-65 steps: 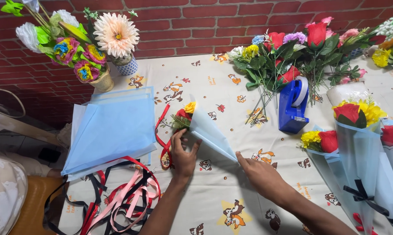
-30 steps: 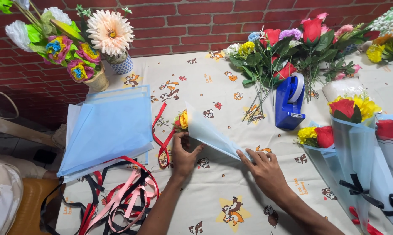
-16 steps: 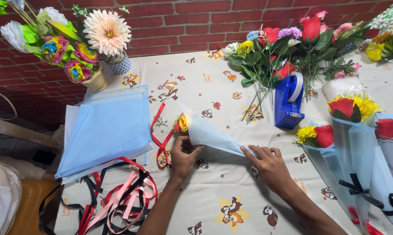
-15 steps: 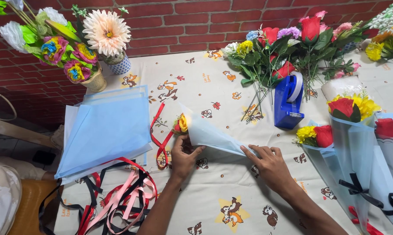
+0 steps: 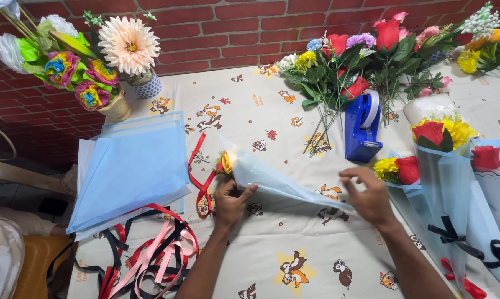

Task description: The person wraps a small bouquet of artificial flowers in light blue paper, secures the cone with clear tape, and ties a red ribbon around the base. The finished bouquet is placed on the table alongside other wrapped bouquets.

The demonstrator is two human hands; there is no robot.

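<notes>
A small bouquet with a yellow flower (image 5: 226,162) lies on the table, wrapped in a pale blue paper cone (image 5: 277,181). My left hand (image 5: 231,202) presses the wide end of the cone just below the flower. My right hand (image 5: 369,195) is lifted slightly at the cone's narrow tip, fingers curled over the paper's end. A red ribbon (image 5: 201,177) lies looped beside the flower, left of my left hand.
A stack of blue paper sheets (image 5: 128,166) lies at left, with loose pink, red and black ribbons (image 5: 150,249) below. A blue tape dispenser (image 5: 363,126) stands behind, loose flowers (image 5: 349,61) beyond it. Finished wrapped bouquets (image 5: 449,177) lie at right. Vases with flowers (image 5: 122,52) stand at back left.
My right hand has lifted off the table and shifted right along the cone's tip. The left hand stays on the wide end.
</notes>
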